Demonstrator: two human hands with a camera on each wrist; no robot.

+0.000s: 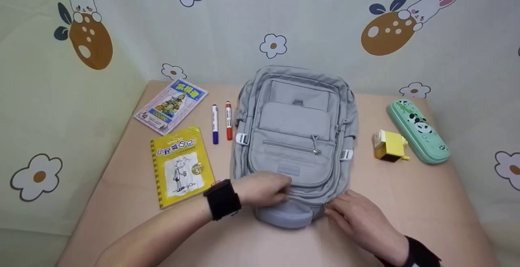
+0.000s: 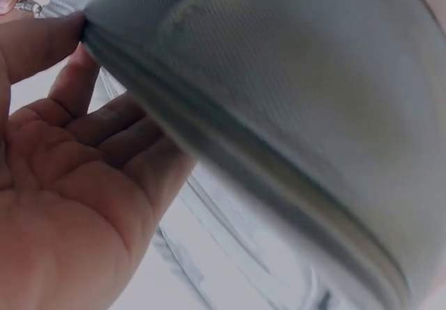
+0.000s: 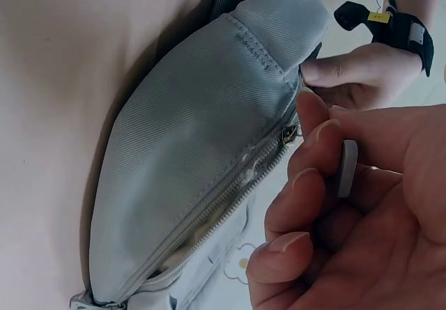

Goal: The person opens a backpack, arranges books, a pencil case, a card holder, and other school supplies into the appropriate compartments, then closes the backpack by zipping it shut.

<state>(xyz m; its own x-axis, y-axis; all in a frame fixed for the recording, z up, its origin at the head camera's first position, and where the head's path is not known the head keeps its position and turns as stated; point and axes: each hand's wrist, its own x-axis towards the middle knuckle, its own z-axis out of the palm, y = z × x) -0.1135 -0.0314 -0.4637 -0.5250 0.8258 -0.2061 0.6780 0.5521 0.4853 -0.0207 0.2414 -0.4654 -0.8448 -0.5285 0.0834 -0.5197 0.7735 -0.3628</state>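
A grey backpack (image 1: 295, 120) lies front side up on the table, its carry handle (image 1: 284, 217) toward me. My left hand (image 1: 264, 189) pinches the fabric edge beside the handle. In the left wrist view, thumb and forefinger grip that edge (image 2: 230, 143) while the other fingers stretch out beneath it. My right hand (image 1: 361, 217) is at the bag's near right corner, pinching a zipper pull (image 3: 347, 168) whose grey tab shows between the fingers. From the slider (image 3: 289, 134), the zip runs along the bag's side, its teeth (image 3: 216, 219) parted over a stretch.
Left of the bag lie a yellow book (image 1: 183, 169), a pink-and-blue book (image 1: 171, 106), a blue marker (image 1: 215, 124) and a red marker (image 1: 228, 120). To its right are a yellow pencil sharpener (image 1: 390, 146) and a green panda pencil case (image 1: 419, 131). Patterned cloth (image 1: 227, 23) hangs behind.
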